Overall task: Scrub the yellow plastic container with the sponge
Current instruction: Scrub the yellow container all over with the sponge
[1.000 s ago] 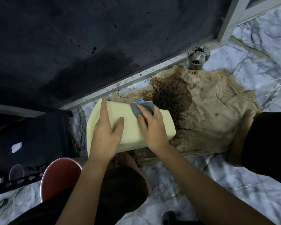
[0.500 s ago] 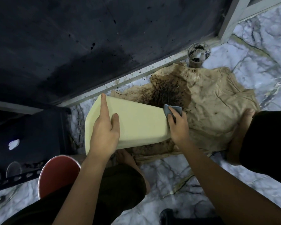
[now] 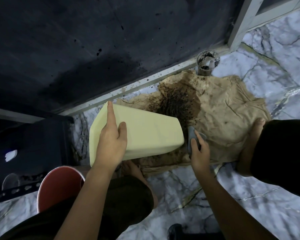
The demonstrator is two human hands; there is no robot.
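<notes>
So the sponge (image 3: pixel 191 135) has slid off the top face and now sits at the container's (image 3: pixel 145 134) 3 o'clock end, gripped in the right hand (image 3: pixel 198 149). Looks like the base is next. Left hand (image 3: pixel 111 142) clamps the container, which is tilted over the stained paper (image 3: pixel 223 115). No labels or writing I can read.

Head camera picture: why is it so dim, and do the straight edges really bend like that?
Head view: the light is low and soft, so the dark wall panel shows little detail, while the pale yellow plastic container stands out brightest; the white metal frame rail bows from wide-angle distortion; edges look slightly soft, with no glare.
</notes>
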